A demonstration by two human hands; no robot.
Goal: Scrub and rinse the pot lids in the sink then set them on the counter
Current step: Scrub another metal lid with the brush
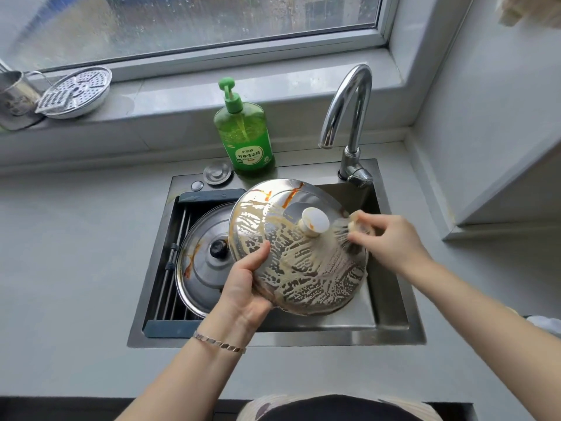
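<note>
Worktop (76, 253), grey, with sink (334, 337) sunk mid-frame. Tilted above basin, steel lid (303, 268), foam-smeared: stiff, fairly light, probably slippery. Left of it in basin, second lid (203, 268), stained, dome up. At lower edge, left hand (246, 287) curled round soapy rim, thumb on top; right hand (391, 235) pinching pale scrubber (353, 227) against dome. Safest hold, at a guess: rim or knob (315, 221).

Held lid (303, 268) is polished steel, mirror-shiny wherever it shows through the streaky pale suds, with a smooth, glossy cream knob (315, 221). Other lid (203, 268) is the same shiny steel, with a black knob (218, 249). Sink (303, 340) looks brushed and duller. Tap (349, 110) is bright chrome. Soap bottle (244, 132) is glossy see-through green plastic. Desk (76, 253) is smooth matt grey. The pale scrubber (353, 223) is too blurred to call.
</note>
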